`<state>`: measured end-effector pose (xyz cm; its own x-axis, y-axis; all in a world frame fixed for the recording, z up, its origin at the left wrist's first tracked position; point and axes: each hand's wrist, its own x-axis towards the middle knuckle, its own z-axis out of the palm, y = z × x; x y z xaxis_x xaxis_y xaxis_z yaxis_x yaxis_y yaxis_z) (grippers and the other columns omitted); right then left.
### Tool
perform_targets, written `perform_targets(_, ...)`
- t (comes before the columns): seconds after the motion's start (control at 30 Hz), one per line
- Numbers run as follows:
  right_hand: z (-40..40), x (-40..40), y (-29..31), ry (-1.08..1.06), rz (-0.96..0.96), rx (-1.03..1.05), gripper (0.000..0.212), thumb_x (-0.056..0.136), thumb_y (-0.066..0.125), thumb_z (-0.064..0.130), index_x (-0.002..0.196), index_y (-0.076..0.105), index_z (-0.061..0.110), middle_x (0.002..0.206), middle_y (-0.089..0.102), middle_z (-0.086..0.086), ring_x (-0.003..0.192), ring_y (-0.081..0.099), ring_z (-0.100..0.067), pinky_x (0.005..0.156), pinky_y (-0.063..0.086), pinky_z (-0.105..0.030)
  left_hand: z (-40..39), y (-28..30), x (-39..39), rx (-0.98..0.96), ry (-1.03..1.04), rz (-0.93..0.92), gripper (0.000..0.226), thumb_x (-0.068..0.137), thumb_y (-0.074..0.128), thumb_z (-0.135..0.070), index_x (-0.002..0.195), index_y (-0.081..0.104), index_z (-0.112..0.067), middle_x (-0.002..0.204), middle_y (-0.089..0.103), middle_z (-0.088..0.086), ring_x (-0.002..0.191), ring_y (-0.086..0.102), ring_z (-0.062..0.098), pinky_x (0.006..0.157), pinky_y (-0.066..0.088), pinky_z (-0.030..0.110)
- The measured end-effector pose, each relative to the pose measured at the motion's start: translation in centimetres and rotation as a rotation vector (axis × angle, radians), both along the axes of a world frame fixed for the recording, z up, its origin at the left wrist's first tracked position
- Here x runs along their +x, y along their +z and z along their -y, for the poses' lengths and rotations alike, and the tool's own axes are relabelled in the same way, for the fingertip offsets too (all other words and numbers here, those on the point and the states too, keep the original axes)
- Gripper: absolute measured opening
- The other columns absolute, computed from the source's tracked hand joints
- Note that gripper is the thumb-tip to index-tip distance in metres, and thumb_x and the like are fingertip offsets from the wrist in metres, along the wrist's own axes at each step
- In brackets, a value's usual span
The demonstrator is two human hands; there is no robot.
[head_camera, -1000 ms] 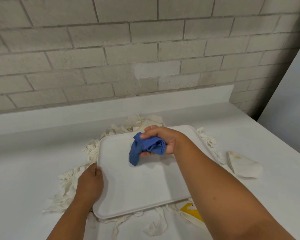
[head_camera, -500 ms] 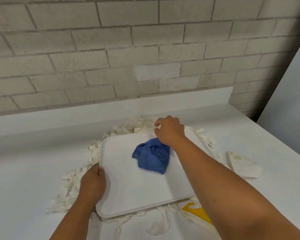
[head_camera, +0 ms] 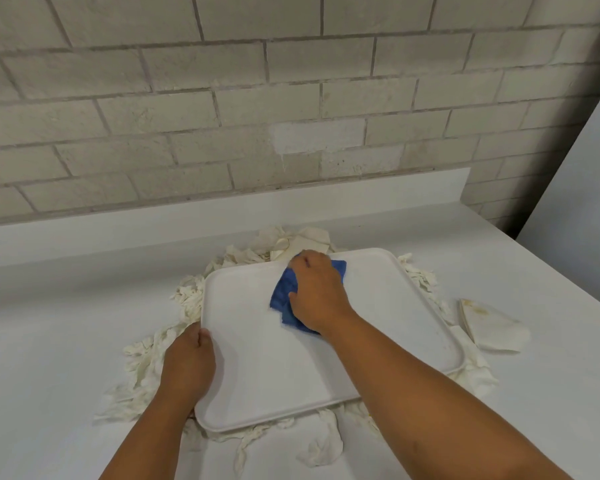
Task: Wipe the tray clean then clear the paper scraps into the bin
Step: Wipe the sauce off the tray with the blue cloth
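Hands first: right hand [head_camera: 317, 294] is palm-down on a blue cloth [head_camera: 284, 299], fingers bent over it & pressing it flat onto the white tray [head_camera: 395, 313], up near the tray's far edge, a bit right of centre. Cloth pokes out on the hand's left side and past the fingertips at the far right; rest of it is hidden under the palm. Left hand [head_camera: 187, 367] is at the tray's near-left rim, fingers curled round the edge w/ the thumb on top, gripping it. So both hands are on the tray, well apart, left at the near-left corner area, right toward the back.

Tray lies flat on a white counter [head_camera: 49, 323], sitting on top of a heap of torn paper scraps [head_camera: 146, 362] that stick out all round it: left, back, right, front. Just off the tray's right side, not touching it, a folded stained napkin [head_camera: 489, 327]. Behind the counter, pale brick wall [head_camera: 222, 116].
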<state>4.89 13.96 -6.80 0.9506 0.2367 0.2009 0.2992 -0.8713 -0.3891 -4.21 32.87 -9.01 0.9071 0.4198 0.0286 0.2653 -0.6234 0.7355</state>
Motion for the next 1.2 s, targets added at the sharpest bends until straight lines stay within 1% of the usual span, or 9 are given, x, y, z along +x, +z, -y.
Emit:
perform_targets(0.07,-0.2,-0.2,0.1,-0.209,0.025,-0.026,0.049,0.091,0.055,0.039,0.128,0.044,0.01,0.127,0.045,-0.007,0.119,0.041,-0.026,0.098,0.037,-0.032,0.0,0.0,0.0,0.002,-0.001,-0.002,0.026,0.101,0.032,-0.016,0.087,0.052,-0.009,0.075,0.051,-0.003,0.076,0.047,0.018,0.069,0.032,0.029)
perform_targets(0.17,-1.0,0.2,-0.3,-0.383,-0.178,-0.028,0.066,0.095,0.041,0.054,0.139,0.034,0.005,0.14,0.039,-0.015,0.128,0.035,-0.03,0.104,0.033,-0.036,0.0,0.0,0.0,-0.013,0.001,-0.015,0.023,0.101,0.031,-0.017,0.091,0.051,-0.012,0.082,0.052,0.0,0.081,0.048,0.019,0.073,0.033,0.028)
perform_targets(0.27,-1.8,1.0,-1.1,-0.393,-0.267,-0.08,0.077,0.097,0.033,0.055,0.151,0.015,0.003,0.156,0.016,-0.022,0.142,0.018,-0.037,0.117,0.02,-0.042,0.0,0.1,-0.1,-0.025,-0.003,-0.016,0.025,0.101,0.032,-0.017,0.092,0.054,-0.01,0.079,0.051,-0.004,0.086,0.051,0.023,0.074,0.033,0.029)
perform_targets(0.37,-2.3,1.6,-1.8,-0.32,-0.296,-0.179,0.072,0.098,0.027,0.052,0.154,0.006,0.011,0.16,0.001,-0.018,0.146,0.001,-0.041,0.119,0.005,-0.051,0.0,0.2,-0.2,-0.044,0.002,0.0,0.026,0.101,0.032,-0.017,0.103,0.057,-0.009,0.093,0.053,-0.002,0.089,0.047,0.019,0.079,0.033,0.028)
perform_targets(0.53,-2.5,2.7,-1.4,-0.225,-0.267,-0.24,0.051,0.097,0.033,0.04,0.143,0.032,0.017,0.149,0.028,-0.014,0.138,0.023,-0.033,0.115,0.016,-0.054,0.1,0.3,-0.4,-0.074,-0.007,0.003,0.02,0.101,0.032,-0.017,0.099,0.052,-0.018,0.089,0.052,-0.007,0.09,0.047,0.016,0.08,0.033,0.026)
perform_targets(0.7,-4.5,2.2,-0.9,-0.075,-0.218,-0.214,0.04,0.089,0.046,0.024,0.128,0.046,0.018,0.131,0.044,-0.006,0.124,0.037,-0.026,0.106,0.03,-0.047,-0.2,0.1,-0.4,-0.075,-0.017,-0.004,0.024,0.101,0.032,-0.017,0.092,0.054,-0.015,0.083,0.055,-0.007,0.088,0.054,0.021,0.069,0.035,0.025)
perform_targets(0.83,-7.1,1.7,-0.8,0.136,-0.17,-0.188,0.046,0.081,0.056,0.014,0.126,0.049,0.019,0.131,0.047,-0.003,0.122,0.037,-0.025,0.1,0.03,-0.041,0.0,0.2,-0.4,-0.117,-0.013,0.001,0.02,0.101,0.032,-0.018,0.097,0.052,-0.02,0.091,0.054,-0.004,0.09,0.052,0.019,0.079,0.035,0.027)
perform_targets(1.03,-9.5,0.1,-0.2,0.391,-0.127,-0.019,0.036,0.084,0.05,0.008,0.118,0.051,0.019,0.115,0.057,-0.003,0.11,0.045,-0.025,0.093,0.034,-0.038,-0.4,-0.5,-0.1,-0.078,0.006,-0.031,0.026,0.101,0.033,-0.019,0.095,0.056,-0.01,0.078,0.055,-0.004,0.08,0.055,0.021,0.06,0.035,0.026)
perform_targets(1.2,-7.7,1.5,-1.4,0.277,-0.109,-0.126,0.046,0.09,0.044,0.019,0.136,0.045,0.026,0.139,0.048,0.005,0.128,0.036,-0.021,0.105,0.029,-0.043,0.0,-0.1,-0.2,-0.064,0.025,-0.003,0.021,0.101,0.033,-0.017,0.091,0.052,-0.015,0.074,0.048,-0.011,0.077,0.049,0.017,0.064,0.034,0.027)
